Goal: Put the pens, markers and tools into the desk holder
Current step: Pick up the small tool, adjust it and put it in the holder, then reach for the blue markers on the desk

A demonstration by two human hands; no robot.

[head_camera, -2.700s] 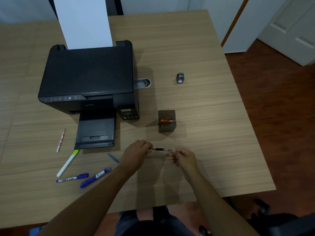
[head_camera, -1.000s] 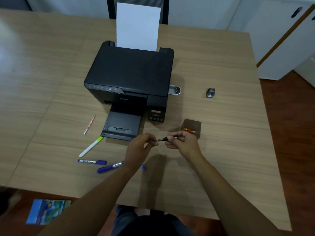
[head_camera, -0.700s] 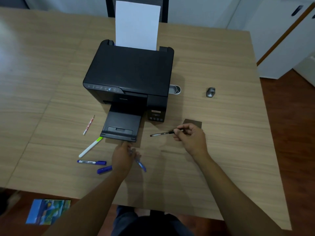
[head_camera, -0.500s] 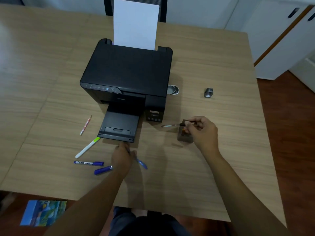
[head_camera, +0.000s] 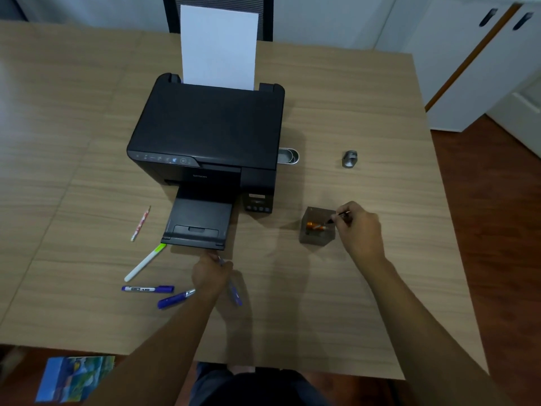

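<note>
At center right, the right hand [head_camera: 358, 227] lowers a pen [head_camera: 336, 216] into the holder [head_camera: 317, 240]; the left hand [head_camera: 210, 273] grasps a blue pen [head_camera: 235, 294], which should go in next.

Black pen [head_camera: 336, 217]: most of barrel hidden behind right hand [head_camera: 358, 230] fingers and holder [head_camera: 317, 230] wall. Blue pen [head_camera: 234, 291]: upper part hidden under left hand [head_camera: 210, 273]. Orange tool [head_camera: 314, 227] in holder: too small to identify. Marker [head_camera: 147, 288] label unreadable (blurred). Table [head_camera: 351, 288] left edge cut off by frame.
</note>
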